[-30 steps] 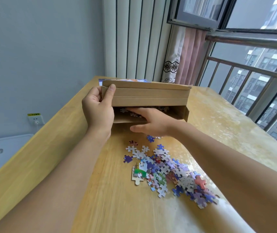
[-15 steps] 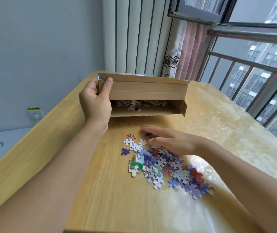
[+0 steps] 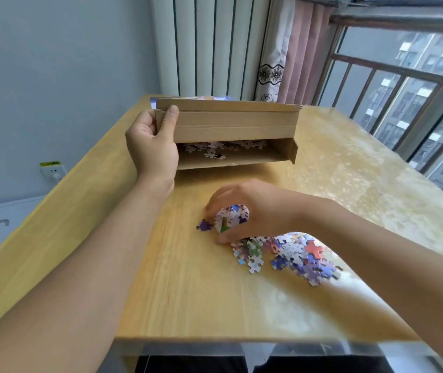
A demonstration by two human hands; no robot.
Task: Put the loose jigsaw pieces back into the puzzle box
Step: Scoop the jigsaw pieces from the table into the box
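A flat brown cardboard puzzle box (image 3: pixel 231 122) lies at the far middle of the table, its lid raised toward me so the open front shows several pieces (image 3: pixel 215 152) inside. My left hand (image 3: pixel 153 146) grips the lid's left end, thumb on its front. My right hand (image 3: pixel 244 208) curls round a handful of jigsaw pieces (image 3: pixel 232 218) at the left end of the loose pile (image 3: pixel 293 254) on the table. One purple piece (image 3: pixel 204 225) lies apart just left of that hand.
The wooden table (image 3: pixel 188 297) has its near edge close to me and its left edge beside a grey wall with a socket (image 3: pixel 53 170). Window railings (image 3: pixel 403 76) and a curtain (image 3: pixel 293 49) stand at the back right. A printed sheet (image 3: pixel 188 98) peeks from behind the box.
My right hand came out of the box, moved back to the pile, and has closed round a handful of pieces. My left hand keeps holding the lid up.
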